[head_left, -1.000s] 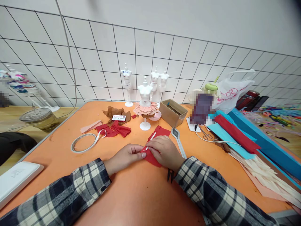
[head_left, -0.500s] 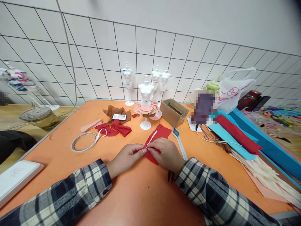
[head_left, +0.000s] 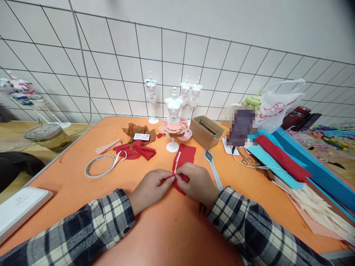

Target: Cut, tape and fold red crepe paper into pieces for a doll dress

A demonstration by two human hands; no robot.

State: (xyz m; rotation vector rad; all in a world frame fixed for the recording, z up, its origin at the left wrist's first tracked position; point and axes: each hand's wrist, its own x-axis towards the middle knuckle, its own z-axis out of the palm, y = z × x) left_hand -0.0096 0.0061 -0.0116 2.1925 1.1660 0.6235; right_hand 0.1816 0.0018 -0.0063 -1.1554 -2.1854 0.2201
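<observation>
A strip of red crepe paper (head_left: 186,155) lies between my hands, with a narrow white tape strip (head_left: 177,159) along its left edge. My left hand (head_left: 152,186) pinches that edge between thumb and forefinger. Right beside it, my right hand (head_left: 195,183) is closed with its fingertips on the same edge, covering part of the paper. Beyond the paper stands a small white dress form (head_left: 174,107) wearing a ruffled pink paper skirt (head_left: 173,127). A roll of white tape (head_left: 100,166) lies flat to the left, its loose end curling up.
Red paper scraps (head_left: 135,150), brown crumpled paper (head_left: 129,130) and a small white box (head_left: 141,137) lie at the back left. A cardboard box (head_left: 206,135), a grey-handled tool (head_left: 213,168), scissors (head_left: 246,159) and stacked coloured paper (head_left: 280,157) are on the right. A white device (head_left: 24,208) sits near left.
The red paper has turned more upright, its far end shifting left. Both hands stay pinched at its edge, the fingertips slightly closer together. The whole view has shifted a little.
</observation>
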